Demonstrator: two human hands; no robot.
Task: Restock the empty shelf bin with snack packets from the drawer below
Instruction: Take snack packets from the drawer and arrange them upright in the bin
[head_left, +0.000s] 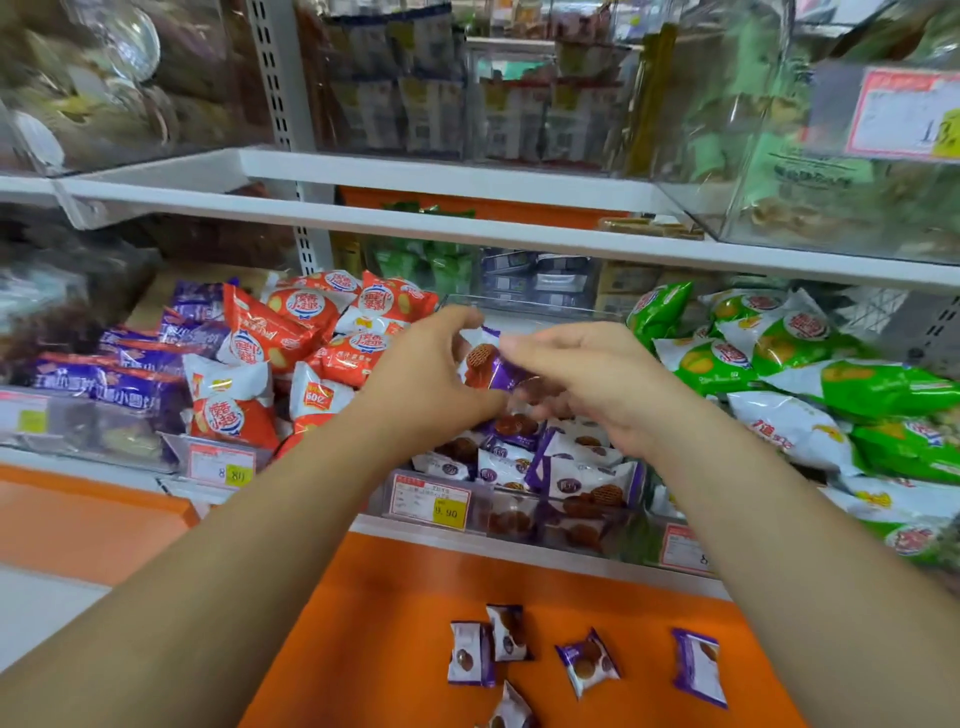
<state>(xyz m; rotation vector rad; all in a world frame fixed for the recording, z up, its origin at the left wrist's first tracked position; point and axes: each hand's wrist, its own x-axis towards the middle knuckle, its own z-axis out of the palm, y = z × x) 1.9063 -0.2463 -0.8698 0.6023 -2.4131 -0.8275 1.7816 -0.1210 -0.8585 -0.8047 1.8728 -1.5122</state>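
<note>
Purple packet (491, 364) hangs between our two hands, left hand (436, 374) and right hand (587, 384) both pinching it, long axis slanting down to the right, straight above the part-filled clear bin (519, 519), so we judge a short drop downward.

Bright, even shop light; soft blur toward the top and edges.
The flat orange worktop (395, 597) at the bottom is evenly lit, with faint shadows under the small purple-and-white snack packets (587, 660). The clear plastic bins (831, 156) above are smeared and out of focus, with pale glare at upper left; the white shelf edge (467, 228) bows from wide-angle distortion.
</note>
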